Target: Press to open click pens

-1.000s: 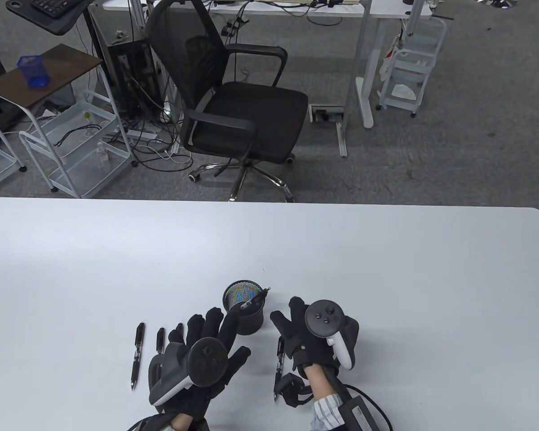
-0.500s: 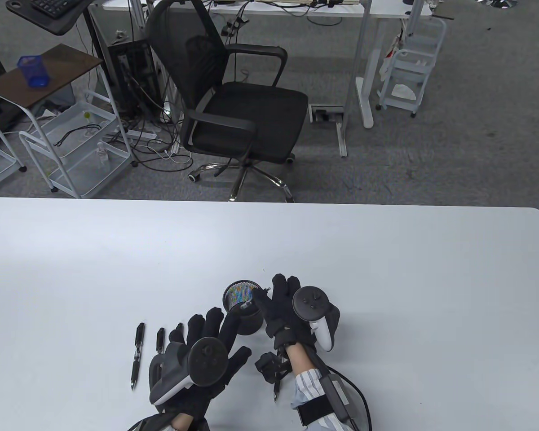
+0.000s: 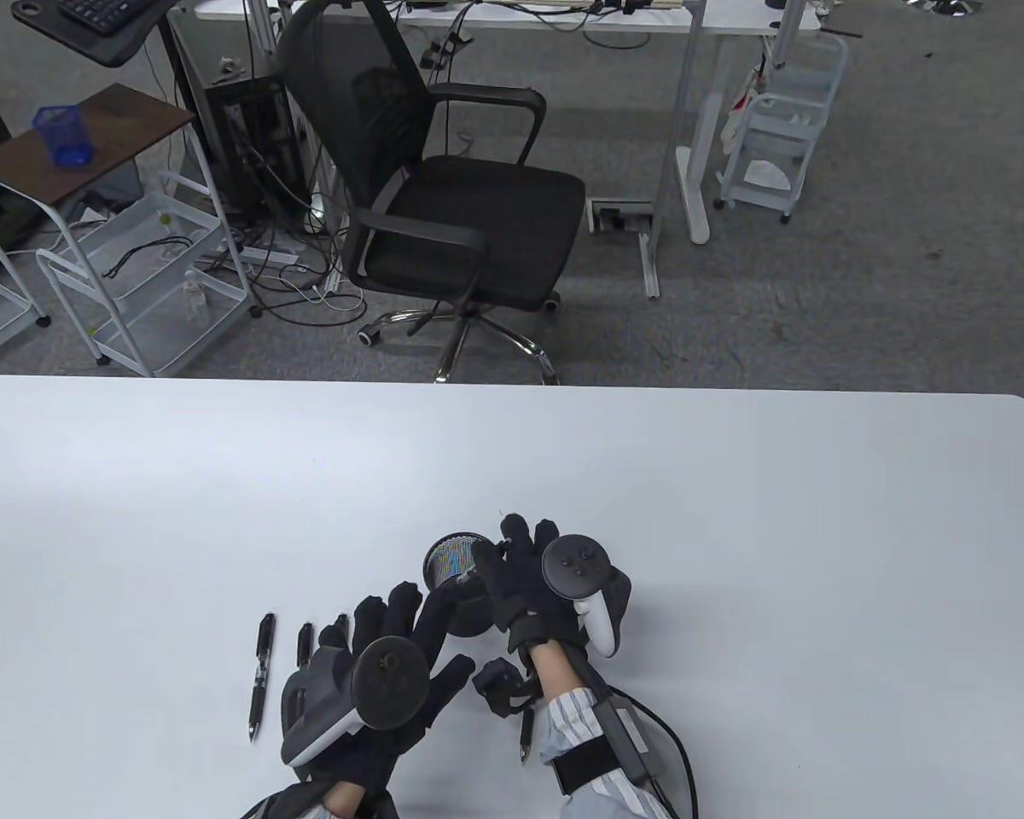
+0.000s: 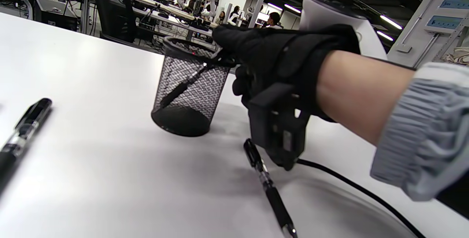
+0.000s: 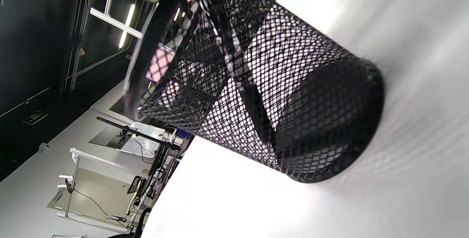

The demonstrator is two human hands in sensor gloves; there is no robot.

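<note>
A black mesh pen cup (image 3: 452,597) stands near the table's front edge with one black click pen (image 4: 183,87) leaning inside it. My right hand (image 3: 505,559) reaches over the cup's right rim and its fingers pinch the top end of that pen, as the left wrist view (image 4: 256,52) shows. The right wrist view shows the cup (image 5: 293,95) close up with the pen (image 5: 238,69) inside. My left hand (image 3: 397,618) lies flat with fingers spread, just left of the cup, holding nothing.
Two black pens (image 3: 260,674) (image 3: 305,644) lie left of my left hand, and a third is partly hidden under its fingers. Another pen (image 3: 525,734) lies on the table under my right wrist, beside the glove's cable (image 3: 674,751).
My right hand has moved left and forward from the table beside the cup onto the cup's rim and closed on the pen's top. The left hand has barely moved.
</note>
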